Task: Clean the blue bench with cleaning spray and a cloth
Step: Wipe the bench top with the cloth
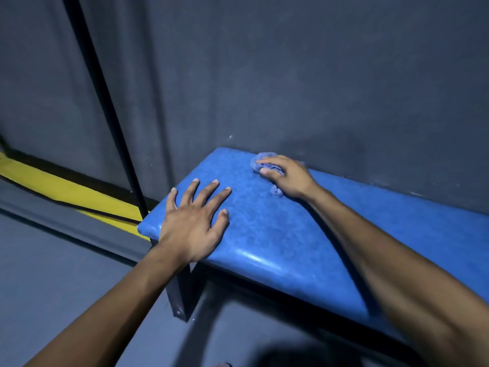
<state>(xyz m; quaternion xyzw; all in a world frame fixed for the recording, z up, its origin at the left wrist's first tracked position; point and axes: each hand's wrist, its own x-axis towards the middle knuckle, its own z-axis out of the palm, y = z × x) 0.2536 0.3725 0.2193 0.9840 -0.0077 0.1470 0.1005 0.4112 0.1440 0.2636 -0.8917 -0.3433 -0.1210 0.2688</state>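
- Dark grey wall (291,75) fills the upper frame; yellow stripe (66,192) at left.
- Bench (291,234) runs long from centre to lower right, back edge against the wall, end edge at centre left.
- Left hand (193,221) lies flat on the bench end, fingers spread, holding nothing.
- Right hand (285,176) presses the cloth (264,160) at the far corner by the wall, fingers bent over it.
- Open room for wiping lies toward lower right; right hand is nearer.
- No spray in view.

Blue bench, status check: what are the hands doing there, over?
Left hand flat on padded blue bench, fingers spread. Right hand pressing crumpled pale cloth at the wall-side corner. No spray bottle visible; nothing in the way.
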